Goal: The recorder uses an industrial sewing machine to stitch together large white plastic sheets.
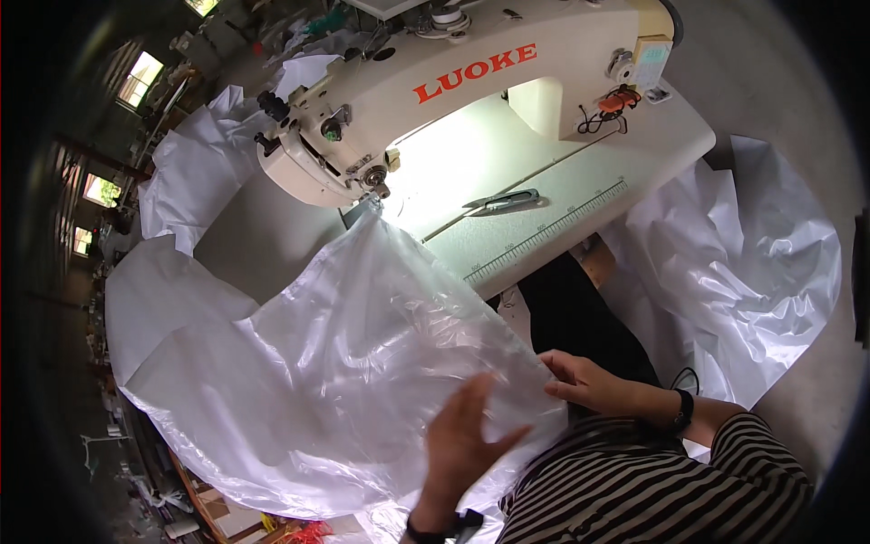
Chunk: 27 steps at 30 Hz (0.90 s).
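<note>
A large sheet of shiny, translucent white plastic (308, 381) drapes from the sewing machine (435, 91) down to my lap. Its top gathers to a narrow peak under the needle area, where the presser foot mostly hides it. My right hand (589, 384) pinches the sheet's right edge between thumb and fingers, close to my body. Over the lower part of the sheet, my left hand (464, 440) is held with fingers spread and the thumb apart, slightly smeared by motion. Nothing shows in it.
Thread snips (503, 201) lie on the lit machine bed (562, 199), behind a printed ruler strip. More white plastic sheeting (734, 272) hangs at the right, and another heap (204, 154) lies behind the machine at the left. A red tangle (308, 532) sits at the bottom.
</note>
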Available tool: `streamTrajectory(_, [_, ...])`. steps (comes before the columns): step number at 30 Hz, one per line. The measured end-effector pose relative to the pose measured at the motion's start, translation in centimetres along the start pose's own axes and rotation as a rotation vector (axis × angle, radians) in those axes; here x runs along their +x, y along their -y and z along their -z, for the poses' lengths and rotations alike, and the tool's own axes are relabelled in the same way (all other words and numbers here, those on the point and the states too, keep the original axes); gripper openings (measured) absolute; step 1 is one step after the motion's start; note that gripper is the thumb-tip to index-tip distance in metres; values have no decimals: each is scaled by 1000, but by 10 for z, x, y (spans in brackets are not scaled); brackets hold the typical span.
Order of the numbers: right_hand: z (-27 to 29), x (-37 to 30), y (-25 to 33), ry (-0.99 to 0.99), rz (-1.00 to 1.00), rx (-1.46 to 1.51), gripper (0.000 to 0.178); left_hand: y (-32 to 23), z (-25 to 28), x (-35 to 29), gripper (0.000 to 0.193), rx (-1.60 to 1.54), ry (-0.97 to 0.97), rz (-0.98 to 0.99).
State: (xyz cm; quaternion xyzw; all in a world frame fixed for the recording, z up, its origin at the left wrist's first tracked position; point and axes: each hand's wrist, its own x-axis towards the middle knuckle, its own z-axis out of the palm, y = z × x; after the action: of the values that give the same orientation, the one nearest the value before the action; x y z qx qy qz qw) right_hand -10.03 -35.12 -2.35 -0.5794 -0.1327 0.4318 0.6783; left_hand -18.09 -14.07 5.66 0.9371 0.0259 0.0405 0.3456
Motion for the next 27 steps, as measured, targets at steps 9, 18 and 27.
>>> streamTrajectory(9, [-15,32,-3,-185,257,-418,61,13,-61,-37,13,-6,270,-106])
streamTrajectory(18, [-31,23,23,-235,179,-616,47,22,10,43,26,106,-249,-195])
streamTrajectory(27, [-37,41,20,-297,300,-826,57,66,-1,75,42,470,-154,-227])
